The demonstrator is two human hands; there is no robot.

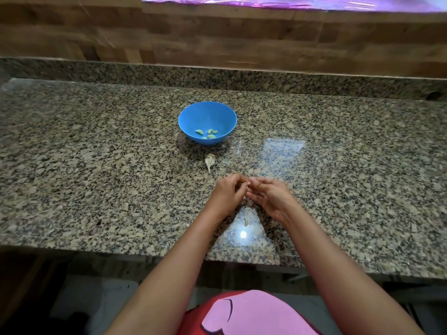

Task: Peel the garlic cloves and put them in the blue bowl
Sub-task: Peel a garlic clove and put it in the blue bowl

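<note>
Speckled granite worktop [96, 153], glossy with glare patches; wood-plank wall [217, 39] behind; purple-lit strip [290, 2] above, possibly a window.

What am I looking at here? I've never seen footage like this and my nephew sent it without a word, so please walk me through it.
There is no machine here. This is a single picture from a camera worn on a person's head, looking forward and down, so the two bare arms coming up from the bottom edge are the wearer's own.

The left hand and right hand meet above a speckled granite counter, fingers curled together as if pinching something small; what it is stays hidden between the fingertips.

Farther back stands a blue bowl with a few peeled garlic cloves inside. Just in front of the bowl lies the rest of a garlic head, still in its papery skin. A small pale piece, a clove or a scrap of skin, lies on the counter below the hands.
</note>
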